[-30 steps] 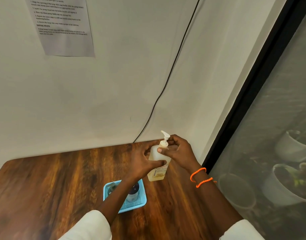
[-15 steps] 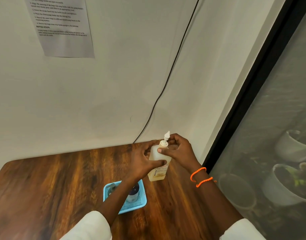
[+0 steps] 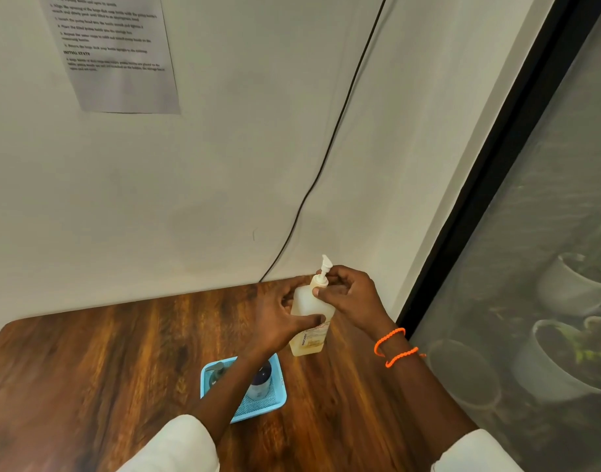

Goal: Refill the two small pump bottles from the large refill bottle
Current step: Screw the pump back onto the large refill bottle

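Now pump nozzle swung farther upright, left hand round bottle, right hand pinching collar.

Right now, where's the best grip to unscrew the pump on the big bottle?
Pinch the pump collar at the neck from the right, as the right hand does, while the left hand wraps the flat body of the large refill bottle from the left, probably stopping it turning.
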